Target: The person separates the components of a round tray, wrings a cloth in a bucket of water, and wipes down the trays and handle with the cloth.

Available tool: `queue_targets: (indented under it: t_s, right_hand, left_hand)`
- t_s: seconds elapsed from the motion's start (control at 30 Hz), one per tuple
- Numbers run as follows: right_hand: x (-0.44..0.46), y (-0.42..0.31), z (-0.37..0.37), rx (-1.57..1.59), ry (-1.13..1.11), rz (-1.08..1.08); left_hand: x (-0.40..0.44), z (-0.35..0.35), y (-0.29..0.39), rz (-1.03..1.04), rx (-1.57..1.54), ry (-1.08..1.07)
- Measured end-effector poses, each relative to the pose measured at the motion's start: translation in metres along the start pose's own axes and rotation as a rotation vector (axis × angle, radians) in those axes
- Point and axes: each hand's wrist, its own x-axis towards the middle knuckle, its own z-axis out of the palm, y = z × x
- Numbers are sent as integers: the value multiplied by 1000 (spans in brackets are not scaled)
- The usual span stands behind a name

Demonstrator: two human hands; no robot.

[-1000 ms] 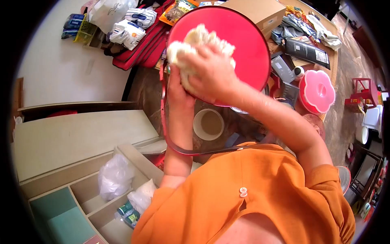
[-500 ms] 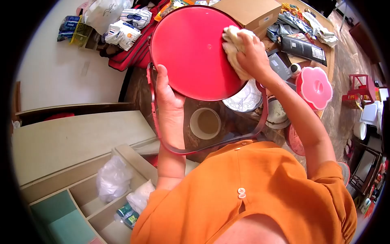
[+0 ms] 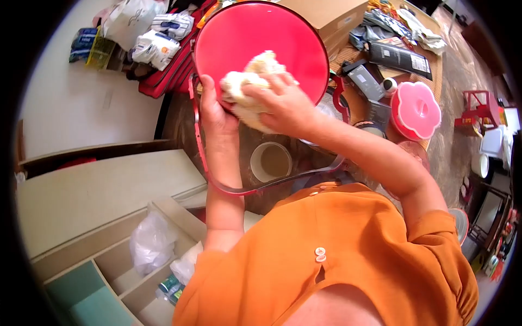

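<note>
A round red object with a dark rim (image 3: 261, 38) is held up at the top centre, its flat red face toward me. My left hand (image 3: 217, 111) grips its lower left edge, thumb up along the rim. Bunched in my right hand (image 3: 283, 103) is a cream cloth (image 3: 247, 100), pressed on the lower part of the red face. A red strap-like handle (image 3: 239, 191) hangs in a loop from the round object, passing in front of my left forearm.
Below the red object stands a white bucket (image 3: 271, 162) with murky liquid. To the right are a pink flower-shaped container (image 3: 417, 111), a black box (image 3: 399, 58) and a cardboard box (image 3: 331, 16). A compartmented drawer (image 3: 117, 266) with plastic bags lies lower left.
Since half a second ago, my right hand has moved the cloth from the red face's right edge to its lower left. The red object has shifted slightly left and up in view.
</note>
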Motion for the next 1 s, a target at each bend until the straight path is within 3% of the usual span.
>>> queue_targets:
  t_s: [0.13,0.2,0.27,0.37,0.47,0.57,0.67,0.73,0.8,0.87,0.9,0.93,1.0]
  right_hand:
    - [-30,43,-18,-192,-187,-63]
    - [-47,70,-20,-289,-339,103]
    - [-43,79,-45,-258,-332,437]
    - [-17,96,-74,120,159,674]
    - [12,115,-102,98,356,540]
    - [23,123,-89,118,335,533]
    - [14,103,-56,-496,313,268]
    - [15,81,-31,-349,138,420]
    - [7,31,-18,-249,46,356]
    - [-5,-5,-4,-168,112,181]
    - [-17,-14,3,-145,61,60]
    - [-19,-25,0,-117,5,-62]
    - [-18,-27,-18,137,-56,27]
  left_hand:
    - [4,-12,1,-21,-86,-84]
    - [2,-13,3,0,-59,-59]
    - [0,-17,7,18,-37,-48]
    - [-7,-22,13,32,4,-44]
    - [-14,-18,15,-2,10,-58]
    - [-20,-7,16,-54,-86,-101]
    - [-22,6,16,-58,-104,-135]
    - [-18,9,11,-72,-110,-144]
    - [-13,9,4,-61,-69,-135]
    - [-7,2,3,-74,-76,-186]
    - [-9,0,5,-119,-89,-69]
    - [-22,15,15,-244,-211,-82]
    - [-19,5,15,-205,-165,-118]
